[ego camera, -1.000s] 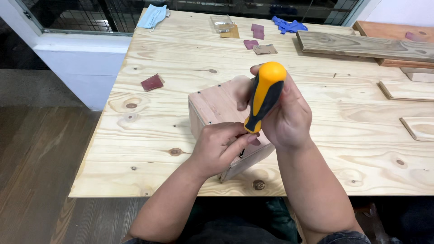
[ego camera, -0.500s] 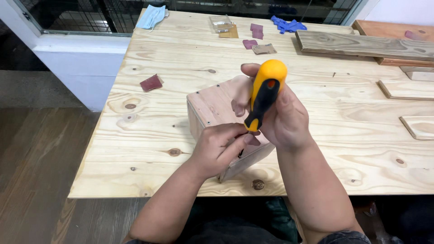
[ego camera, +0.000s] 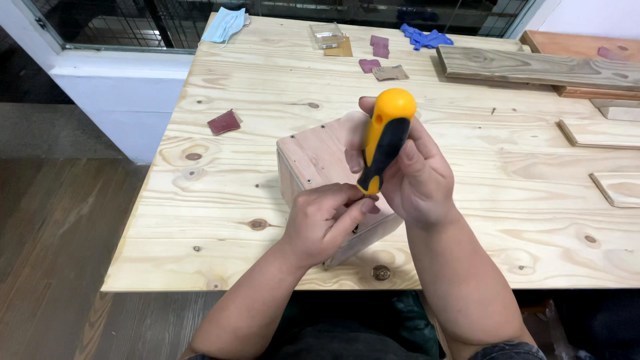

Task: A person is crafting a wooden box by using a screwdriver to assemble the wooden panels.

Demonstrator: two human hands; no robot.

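Hands work a screwdriver at a small wooden box near the table's front edge.
The right hand (ego camera: 417, 177) grasps the upright yellow-and-black-handled screwdriver (ego camera: 385, 139); the left hand (ego camera: 325, 220), fingers pinched at its lower end, rests on the pale plywood box (ego camera: 313, 160) on the light pine table (ego camera: 220, 193).

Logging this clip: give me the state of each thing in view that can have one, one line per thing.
Screwdriver: held near upright, tip down at the box, tip hidden.
Right hand: closed around the screwdriver handle.
Left hand: fingers pinched at the screwdriver's lower end.
Wooden box: assembled, resting on the table under both hands.
Face mask: lying loose at the far edge.
Blue gloves: off, crumpled on the table.
Sandpaper piece: lying flat.
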